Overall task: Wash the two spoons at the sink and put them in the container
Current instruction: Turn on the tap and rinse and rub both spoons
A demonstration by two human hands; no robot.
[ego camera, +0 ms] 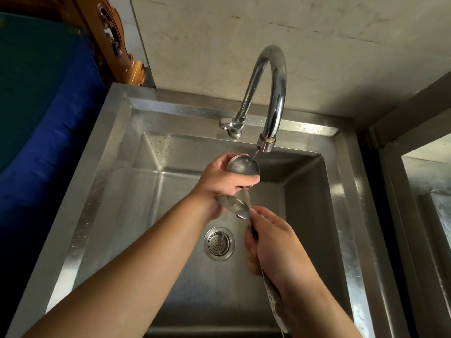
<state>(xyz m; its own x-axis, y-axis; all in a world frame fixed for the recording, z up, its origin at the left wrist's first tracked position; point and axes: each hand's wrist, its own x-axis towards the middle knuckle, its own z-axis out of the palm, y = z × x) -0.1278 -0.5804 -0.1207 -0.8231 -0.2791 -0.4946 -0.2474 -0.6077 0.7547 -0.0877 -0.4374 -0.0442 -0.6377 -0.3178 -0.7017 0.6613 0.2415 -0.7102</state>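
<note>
Over the steel sink (pixel 341 191), left hand (pixel 219 181) clasps one spoon (pixel 244 164) bowl-up under the tap (pixel 267 142); right hand (pixel 275 242) grips the second spoon (pixel 231 204) just below, handles running toward the person.

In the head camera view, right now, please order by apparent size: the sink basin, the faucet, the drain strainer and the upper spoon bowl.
1. sink basin
2. faucet
3. and 4. drain strainer and upper spoon bowl look about alike; the spoon is nearer the camera and partly covered by the left hand, so I do not rank them.
</note>
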